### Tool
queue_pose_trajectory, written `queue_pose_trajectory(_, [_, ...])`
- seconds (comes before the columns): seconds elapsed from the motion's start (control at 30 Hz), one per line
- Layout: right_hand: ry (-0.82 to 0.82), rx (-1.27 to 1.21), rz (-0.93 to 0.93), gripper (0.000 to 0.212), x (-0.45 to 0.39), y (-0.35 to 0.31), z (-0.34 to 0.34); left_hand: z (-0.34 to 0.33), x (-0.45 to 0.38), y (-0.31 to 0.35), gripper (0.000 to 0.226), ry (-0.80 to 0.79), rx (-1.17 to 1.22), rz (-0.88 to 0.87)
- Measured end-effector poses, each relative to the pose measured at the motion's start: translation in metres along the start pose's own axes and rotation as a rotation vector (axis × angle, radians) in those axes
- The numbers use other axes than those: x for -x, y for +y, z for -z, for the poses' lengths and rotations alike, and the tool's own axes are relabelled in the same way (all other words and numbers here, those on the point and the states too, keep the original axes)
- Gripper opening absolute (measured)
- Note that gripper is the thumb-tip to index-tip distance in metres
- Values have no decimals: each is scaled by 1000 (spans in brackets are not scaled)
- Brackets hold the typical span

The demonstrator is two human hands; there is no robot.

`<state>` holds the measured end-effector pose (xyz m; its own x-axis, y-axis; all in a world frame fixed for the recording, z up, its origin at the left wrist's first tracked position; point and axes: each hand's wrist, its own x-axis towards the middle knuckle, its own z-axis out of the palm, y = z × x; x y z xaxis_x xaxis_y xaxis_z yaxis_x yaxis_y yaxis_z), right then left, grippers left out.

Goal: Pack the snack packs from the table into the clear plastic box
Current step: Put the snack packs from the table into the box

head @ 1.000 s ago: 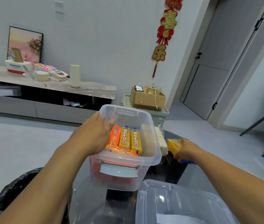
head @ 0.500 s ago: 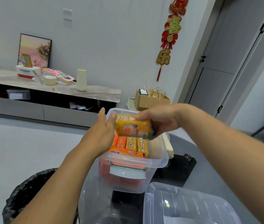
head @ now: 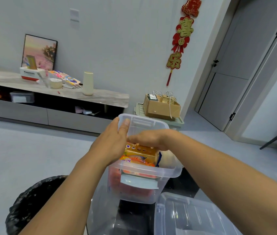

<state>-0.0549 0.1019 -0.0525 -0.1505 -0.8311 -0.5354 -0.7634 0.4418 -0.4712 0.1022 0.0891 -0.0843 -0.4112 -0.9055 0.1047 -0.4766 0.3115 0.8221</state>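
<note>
The clear plastic box (head: 144, 170) stands on the dark glass table, holding several orange and yellow snack packs. My left hand (head: 112, 143) rests on the box's left rim, thumb hooked over the edge. My right hand (head: 148, 138) reaches across the box, palm down, gripping a yellow snack pack (head: 141, 152) that sits low inside on top of the packed ones. Pale packs (head: 169, 161) show through the box's right wall; whether they are inside or behind it I cannot tell.
The box's clear lid (head: 190, 216) lies at the lower right on the glass table (head: 129, 214). A black bin bag (head: 32, 200) sits below left. A low cabinet (head: 54, 106) and a cardboard box (head: 161, 106) stand by the far wall.
My right hand brought a yellow snack pack from the table's right side over the box and lowered it inside. My left hand stayed at the box's left rim.
</note>
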Motion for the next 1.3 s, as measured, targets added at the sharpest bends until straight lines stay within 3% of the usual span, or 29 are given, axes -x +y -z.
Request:
queue_pose_trajectory(0.1, [-43,143,74,75,9,5,4,1,-1,0,78,3,-2,14])
queue_pose_trajectory(0.23, [-51,11,164,60,9,17,13,2,2,4,73,-17,-66,-25])
queue_pose_trajectory(0.33, [-63,17,178,62,-1,18,3,3,1,7,71,-27,-81,-5])
queue_pose_trajectory(0.47, [73,265,192,74,-15,15,-25,7,2,6,68,-35,-106,44])
queue_pose_trajectory(0.6, [219,455,225,64,-9,9,-32,8,3,12,50,-67,-181,61])
queue_pose_trajectory(0.73, [-57,247,195,80,-13,17,-46,7,5,14,51,-42,-113,74])
queue_pose_trajectory(0.8, [-128,286,189,94,-19,15,-49,6,6,12,55,-29,-65,109])
queue_pose_trajectory(0.93, [-163,352,185,82,-25,8,-55,6,7,10,58,-43,-110,103])
queue_pose_trajectory(0.97, [-100,289,195,79,-18,8,-51,6,8,9,58,-45,-105,104])
queue_pose_trajectory(1.03, [205,108,296,53,0,11,-25,7,9,13,54,-46,-110,97])
queue_pose_trajectory(1.1, [690,-162,409,32,22,20,15,7,9,14,53,-34,-115,88])
queue_pose_trajectory(1.17, [1093,-349,329,28,24,50,52,6,9,14,54,-28,-120,99])
queue_pose_trajectory(1.2, [1176,-338,204,29,19,72,64,5,9,15,55,-29,-121,100])
queue_pose_trajectory(1.23, [1141,-282,39,35,12,92,68,3,10,15,55,-34,-120,101])
queue_pose_trajectory(1.3, [875,-242,-206,69,-10,128,64,3,9,17,56,-39,-133,94])
